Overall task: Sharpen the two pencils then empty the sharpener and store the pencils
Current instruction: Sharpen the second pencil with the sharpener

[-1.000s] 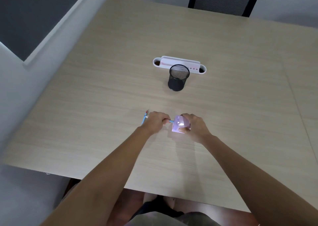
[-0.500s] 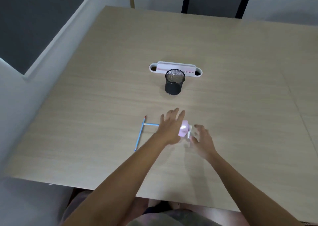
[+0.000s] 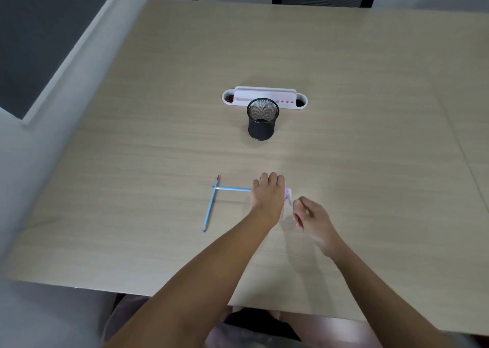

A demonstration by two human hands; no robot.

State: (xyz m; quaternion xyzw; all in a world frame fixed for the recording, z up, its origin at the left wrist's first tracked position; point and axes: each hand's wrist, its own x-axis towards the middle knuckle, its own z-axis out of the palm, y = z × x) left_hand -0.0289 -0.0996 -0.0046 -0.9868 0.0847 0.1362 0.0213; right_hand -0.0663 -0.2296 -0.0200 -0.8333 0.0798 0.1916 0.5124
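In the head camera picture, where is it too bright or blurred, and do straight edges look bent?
Head view: the pink sharpener and the table around it are washed out by glare; the right hand is blurred, the left hand sharper; corners darken, and the table's near edge bows from wide-angle distortion.

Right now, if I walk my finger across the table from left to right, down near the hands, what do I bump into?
Slanted blue pencil → flat blue pencil → left hand → pink sharpener → right hand.

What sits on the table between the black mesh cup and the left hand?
Nothing: in the head view, only bare table lies between the black mesh cup and the left hand.
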